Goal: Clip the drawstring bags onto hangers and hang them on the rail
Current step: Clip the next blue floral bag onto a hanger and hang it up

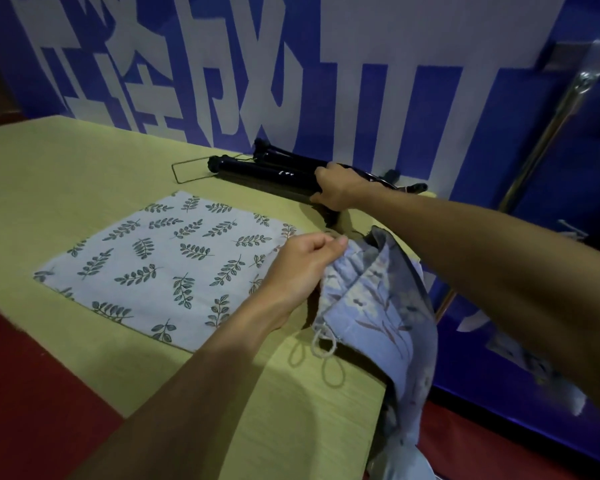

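Observation:
A pale drawstring bag with a green leaf print (174, 265) lies flat on the yellow-green table (66, 174). My left hand (300, 268) pinches the gathered top of a second bag, blue-grey with a floral print (381, 306), which hangs over the table's right edge with its cord loop (323, 344) dangling. My right hand (340, 190) grips a stack of black clip hangers (267, 168) at the table's far edge by the wall. A thin wire hanger hook (187, 171) sticks out to the left of the stack.
A blue and white banner wall (326, 64) stands right behind the table. A metal rail post (548, 133) rises at the right. Red floor (32, 393) shows at the lower left, and the table's right edge drops off near the held bag.

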The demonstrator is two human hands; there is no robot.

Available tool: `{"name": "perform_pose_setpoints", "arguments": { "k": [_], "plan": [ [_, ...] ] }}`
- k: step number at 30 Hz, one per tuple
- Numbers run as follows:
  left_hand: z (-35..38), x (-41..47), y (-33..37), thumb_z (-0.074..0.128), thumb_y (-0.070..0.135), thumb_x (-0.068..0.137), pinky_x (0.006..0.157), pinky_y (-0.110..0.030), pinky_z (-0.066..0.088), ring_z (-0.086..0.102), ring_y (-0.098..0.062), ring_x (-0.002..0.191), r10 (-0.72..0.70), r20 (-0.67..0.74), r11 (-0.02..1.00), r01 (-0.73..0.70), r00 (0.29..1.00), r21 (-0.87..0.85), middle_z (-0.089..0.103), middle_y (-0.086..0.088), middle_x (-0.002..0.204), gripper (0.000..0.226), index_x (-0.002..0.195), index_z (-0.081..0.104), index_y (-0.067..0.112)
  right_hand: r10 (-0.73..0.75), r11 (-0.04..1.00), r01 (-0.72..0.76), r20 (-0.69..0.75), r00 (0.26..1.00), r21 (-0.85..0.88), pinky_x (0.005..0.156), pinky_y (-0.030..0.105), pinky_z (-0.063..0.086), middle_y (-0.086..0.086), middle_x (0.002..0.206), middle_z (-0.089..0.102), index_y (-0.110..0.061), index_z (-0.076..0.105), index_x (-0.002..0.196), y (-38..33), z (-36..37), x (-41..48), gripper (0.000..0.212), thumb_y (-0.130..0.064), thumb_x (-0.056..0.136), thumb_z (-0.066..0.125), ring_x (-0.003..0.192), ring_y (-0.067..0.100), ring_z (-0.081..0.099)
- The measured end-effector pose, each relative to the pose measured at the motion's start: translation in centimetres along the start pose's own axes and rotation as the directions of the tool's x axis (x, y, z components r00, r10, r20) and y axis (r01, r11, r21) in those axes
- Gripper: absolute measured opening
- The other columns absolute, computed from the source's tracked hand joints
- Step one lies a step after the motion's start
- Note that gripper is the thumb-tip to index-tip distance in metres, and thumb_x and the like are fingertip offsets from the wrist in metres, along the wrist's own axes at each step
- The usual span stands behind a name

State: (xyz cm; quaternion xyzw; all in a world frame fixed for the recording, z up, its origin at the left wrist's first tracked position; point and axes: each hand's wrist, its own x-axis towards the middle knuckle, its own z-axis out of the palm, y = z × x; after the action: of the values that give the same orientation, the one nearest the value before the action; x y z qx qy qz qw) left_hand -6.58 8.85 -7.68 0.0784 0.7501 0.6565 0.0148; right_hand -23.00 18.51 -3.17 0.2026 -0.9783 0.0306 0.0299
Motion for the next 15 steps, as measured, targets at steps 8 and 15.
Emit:
{"name": "perform_pose_setpoints", "arguments": {
  "k": [8, 15],
  "plan": [
    [0.2, -0.5, 0.3, 0.055, 0.028, 0.096, 0.079, -0.038, 0.047, 0.063, -0.015, 0.064, -0.016, -0.007, 0.999, 0.016, 1.000, 0.042, 0.067, 0.008, 0.061, 0.034, 0.064, 0.065, 0.024, -0.104, 0.990, 0.084, -0.186, 0.977, -0.111, 0.091, 0.037, 0.036, 0.015, 0.122, 0.048, -0.005, 0.048, 0.126, -0.9, -3.3, -2.3, 0.037, -0.029, 0.098, 0.052, 0.090, 0.022, 0.041],
    [-0.1, -0.3, 0.5, 0.055, 0.022, 0.097, 0.068, -0.022, 0.048, 0.063, -0.008, 0.062, -0.043, -0.018, 0.999, 0.043, 0.999, 0.009, 0.068, 0.009, 0.061, 0.028, 0.072, 0.065, 0.018, -0.122, 0.991, 0.101, -0.275, 0.954, -0.089, 0.086, 0.037, 0.038, 0.012, 0.111, 0.047, -0.004, 0.051, 0.116, -1.5, -7.4, -4.4, 0.034, -0.031, 0.096, 0.054, 0.092, 0.028, 0.049]
  ]
}}
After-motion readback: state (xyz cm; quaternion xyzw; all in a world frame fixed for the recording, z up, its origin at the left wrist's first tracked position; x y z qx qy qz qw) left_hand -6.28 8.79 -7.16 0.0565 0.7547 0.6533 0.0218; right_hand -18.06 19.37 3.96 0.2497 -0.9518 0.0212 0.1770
